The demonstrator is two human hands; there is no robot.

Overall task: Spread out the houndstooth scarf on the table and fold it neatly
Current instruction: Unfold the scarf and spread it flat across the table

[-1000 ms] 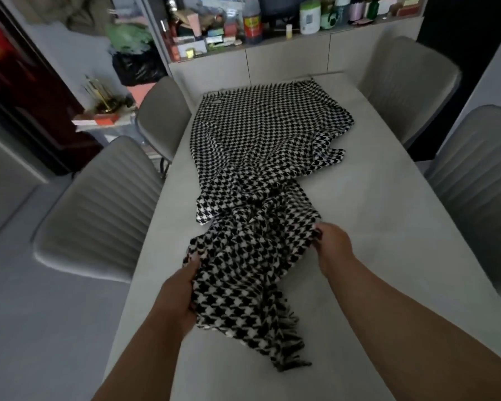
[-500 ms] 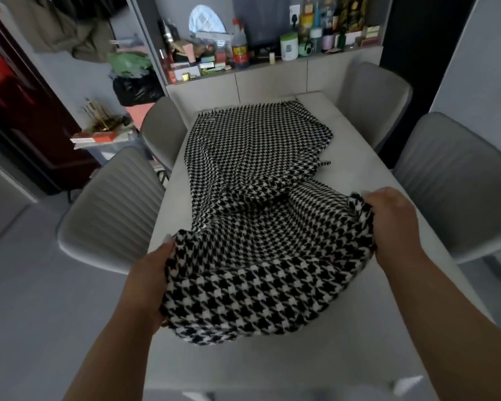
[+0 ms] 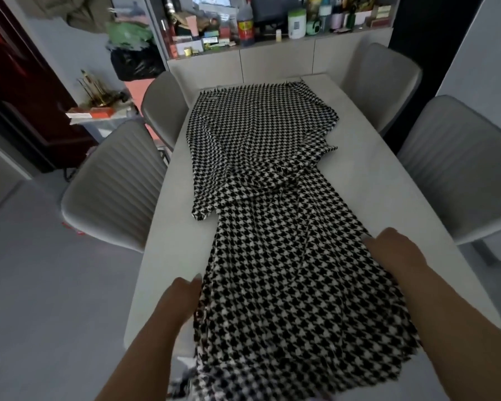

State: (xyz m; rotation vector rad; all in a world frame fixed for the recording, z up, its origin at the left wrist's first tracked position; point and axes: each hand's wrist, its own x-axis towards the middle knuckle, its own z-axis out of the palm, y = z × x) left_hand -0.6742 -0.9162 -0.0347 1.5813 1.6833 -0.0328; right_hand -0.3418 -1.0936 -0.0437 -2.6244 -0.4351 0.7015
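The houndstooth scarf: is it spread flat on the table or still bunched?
Partly spread. The houndstooth scarf runs along the table, but creases bunch at its middle and one edge is turned over.

We see the black-and-white houndstooth scarf (image 3: 272,227) stretched lengthwise along the table (image 3: 388,198), rumpled mid-length, its near end overhanging the edge.

The scarf (image 3: 272,227) is a black-and-white houndstooth check. The worktop (image 3: 388,204) beneath it is pale grey. The chairs (image 3: 110,183) around it are light grey with ribbed upholstery. A black bag (image 3: 136,63) sits under a green one (image 3: 129,36), and the door (image 3: 15,82) is dark red-brown.
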